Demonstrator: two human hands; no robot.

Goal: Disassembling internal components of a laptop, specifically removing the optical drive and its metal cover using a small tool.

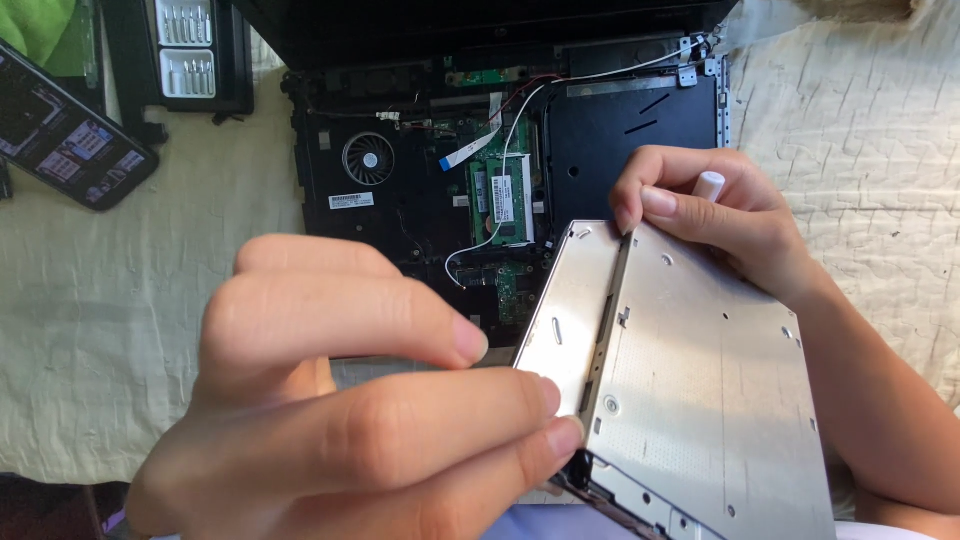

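Bright daylight, soft shadows; near left hand (350,410) blurred (too close).

Cream quilted cloth (860,130) covers whole work surface, wrinkled, stitched in squares. Bright warm daylight falls across it. Phone (70,135) with lit screen lies at upper left, beside black case of screwdriver bits (190,50). Green fabric (40,25) in top left corner. Dark patch at bottom left edge

Silver optical drive (690,390) in both hands
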